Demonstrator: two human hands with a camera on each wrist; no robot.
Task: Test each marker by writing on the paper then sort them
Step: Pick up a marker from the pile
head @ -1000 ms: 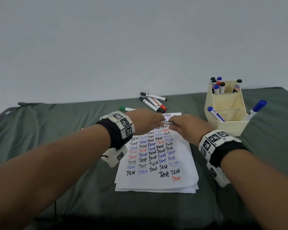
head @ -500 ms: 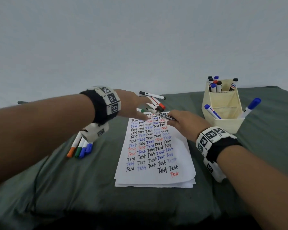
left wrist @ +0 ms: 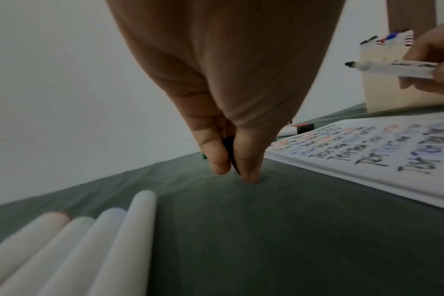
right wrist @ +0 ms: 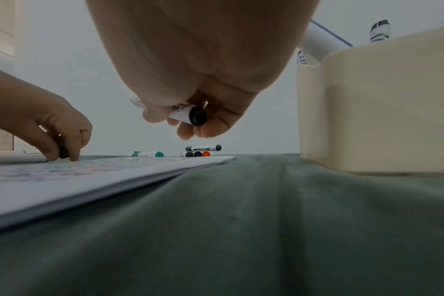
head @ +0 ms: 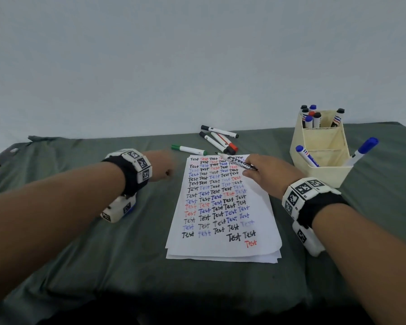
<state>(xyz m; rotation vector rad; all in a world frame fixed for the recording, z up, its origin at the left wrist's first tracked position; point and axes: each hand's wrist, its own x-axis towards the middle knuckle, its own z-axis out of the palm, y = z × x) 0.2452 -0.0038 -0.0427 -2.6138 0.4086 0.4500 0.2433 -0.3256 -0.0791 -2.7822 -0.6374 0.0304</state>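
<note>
My right hand point(head: 256, 171) grips an uncapped black whiteboard marker point(head: 237, 161), its tip pointing left over the top of the paper point(head: 220, 247), a white stack filled with rows of "Test". In the right wrist view the marker's black end point(right wrist: 197, 116) shows between the curled fingers. My left hand point(head: 167, 171) is low over the cloth just left of the paper, and its thumb and finger pinch the black cap point(left wrist: 229, 152). The cap is hidden in the head view.
A cream organizer point(head: 324, 177) at the right holds several markers. Three loose markers point(head: 218, 139) and a green one point(head: 189, 150) lie beyond the paper. Several white markers point(left wrist: 101, 240) lie under my left wrist. Green cloth point(head: 103, 266) covers the table.
Both hands were together on the marker. The left hand pulled the cap off, swung up and left, then came down beside the paper's left edge. The right hand kept the marker.
</note>
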